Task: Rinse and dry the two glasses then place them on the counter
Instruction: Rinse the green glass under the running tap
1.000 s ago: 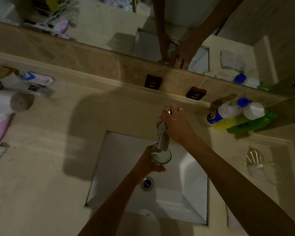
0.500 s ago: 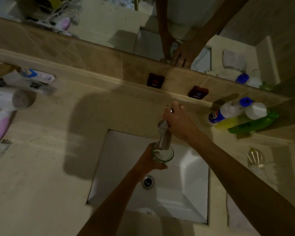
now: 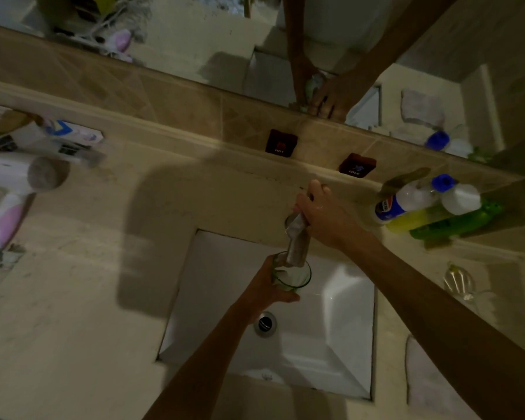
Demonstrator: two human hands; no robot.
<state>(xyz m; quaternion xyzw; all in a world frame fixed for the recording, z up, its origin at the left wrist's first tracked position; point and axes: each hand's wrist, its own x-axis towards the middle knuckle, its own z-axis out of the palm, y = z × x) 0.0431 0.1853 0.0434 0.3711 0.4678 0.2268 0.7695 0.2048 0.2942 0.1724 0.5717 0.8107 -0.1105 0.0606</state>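
The left hand point(image 3: 267, 291) grips the glass point(image 3: 291, 272) upright, mouth just under the tap point(image 3: 297, 241) spout; the right hand point(image 3: 322, 216) curls round its handle (probably running), over the sink's point(image 3: 349, 328) back edge.

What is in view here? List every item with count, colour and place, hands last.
glass: 1, green-tinted, under the spout, over the basin.
second glass: 1, clear, counter, right of the sink.
tap: 1, silver, behind the basin.
sink: 1, white, centre.
drain: 1, metal, basin floor.
bottles: several, white, blue, yellow, green, right ledge.
hair dryer: 1, white and pink, left counter.
tap labels: 2, dark, backsplash.
left hand: holds the glass.
right hand: on the tap handle.
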